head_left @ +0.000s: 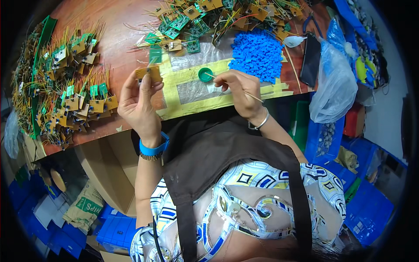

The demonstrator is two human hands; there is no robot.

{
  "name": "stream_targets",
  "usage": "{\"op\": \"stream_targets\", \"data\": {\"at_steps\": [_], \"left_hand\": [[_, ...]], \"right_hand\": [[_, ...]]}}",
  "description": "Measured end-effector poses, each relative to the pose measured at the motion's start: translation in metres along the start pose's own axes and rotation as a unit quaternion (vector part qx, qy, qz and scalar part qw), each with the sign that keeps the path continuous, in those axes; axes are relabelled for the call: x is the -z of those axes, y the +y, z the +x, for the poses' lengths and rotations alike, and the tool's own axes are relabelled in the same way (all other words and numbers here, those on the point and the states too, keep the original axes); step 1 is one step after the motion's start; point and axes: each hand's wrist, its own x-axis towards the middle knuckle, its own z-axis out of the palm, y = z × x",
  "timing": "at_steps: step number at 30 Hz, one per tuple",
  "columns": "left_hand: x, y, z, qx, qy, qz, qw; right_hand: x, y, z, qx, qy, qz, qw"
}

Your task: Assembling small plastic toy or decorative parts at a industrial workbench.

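Left hand (142, 102) pinches a brown board (155, 74), left of the green cup (205, 74); right hand (242, 89) grips a thin stick (254, 97), tip at the cup. This board looks midway; wired boards (72, 104) heap left of and beyond the cup, done or waiting, can't tell.

I'm seeing, from afar, a black phone (310, 61) lying near a clear plastic bag (334, 94). An open cardboard box (98, 174) is standing near a tan sack (78, 213)

Left fingers (145, 86) partly hide a brown board (154, 73), right fingers (226, 77) a thin stick (254, 97).
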Motion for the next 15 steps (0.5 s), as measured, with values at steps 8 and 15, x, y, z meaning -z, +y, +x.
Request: {"op": "stream_targets", "data": {"at_steps": [8,15], "left_hand": [[-0.024,0.003,-0.02,0.115,-0.138,0.078,0.981],[-0.024,0.005,-0.022,0.259,-0.174,-0.077,0.947]], "right_hand": [[0.006,-0.038,0.008,0.103,-0.015,0.093,0.99],[-0.002,-0.035,0.008,0.061,-0.027,0.095,0.993]]}}
